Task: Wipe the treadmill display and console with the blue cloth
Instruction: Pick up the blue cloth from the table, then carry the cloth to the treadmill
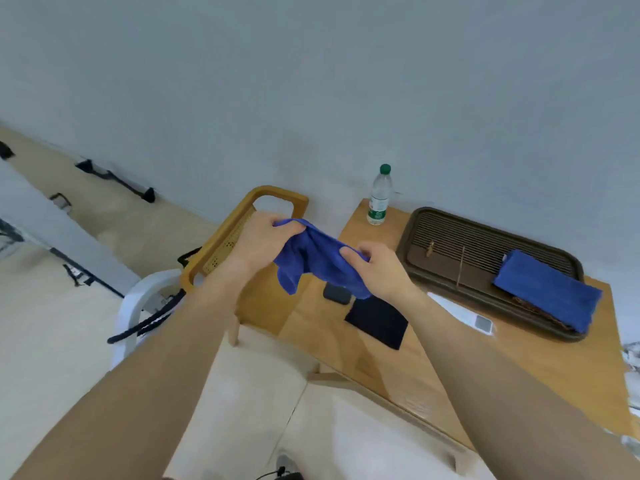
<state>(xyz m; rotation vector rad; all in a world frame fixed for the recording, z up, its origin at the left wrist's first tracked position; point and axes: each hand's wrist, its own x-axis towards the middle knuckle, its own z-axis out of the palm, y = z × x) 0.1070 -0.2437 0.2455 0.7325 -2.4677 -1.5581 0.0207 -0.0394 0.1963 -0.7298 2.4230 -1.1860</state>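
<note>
A crumpled blue cloth [317, 259] hangs in the air between my two hands, above the near left corner of a wooden table [381, 362]. My left hand [259, 239] pinches its upper left edge. My right hand [379, 268] grips its right side. A loose corner of the cloth droops down below my left hand. No treadmill display or console can be made out; only grey and black frame parts [114, 180] show at the far left by the wall.
On the table stand a water bottle [379, 195] with a green cap, a dark slatted tray [450, 237] holding a second folded blue cloth [547, 294], a small black box [336, 293], a dark flat square [377, 322] and a white remote [464, 311]. A wooden cane chair [221, 244] stands left of the table.
</note>
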